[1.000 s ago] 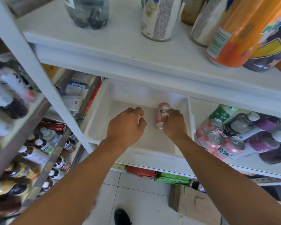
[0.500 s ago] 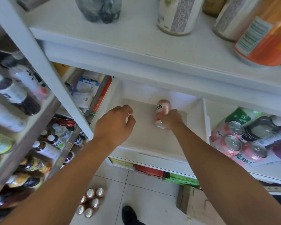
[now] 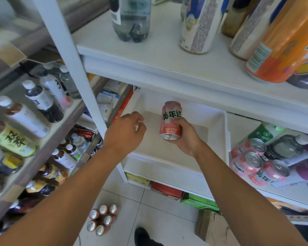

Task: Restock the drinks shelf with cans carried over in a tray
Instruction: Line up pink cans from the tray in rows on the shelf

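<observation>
We held the pink can [image 3: 171, 120] upright in our right hand [image 3: 186, 137], fingers wrapped round its base, over the white tray [image 3: 219, 132] on the shelf. At nine o'clock of it, our left hand [image 3: 125, 134] hung loosely curled, holding nothing.

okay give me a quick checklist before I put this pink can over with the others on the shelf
1. Grip on the pink can: right hand wraps its lower half, ok.
2. Can upright: roughly upright, ok.
3. Can clear of the white tray: appears lifted off its floor, ok.
4. Left hand out of the way: loosely curled above the tray's left side, holding nothing, ok.
5. Free spot beside the pink cans on the shelf: they lie on their sides, packed against bottles; cannot tell.
6. More cans in the tray: none visible; six cans on the floor, ok.
</observation>
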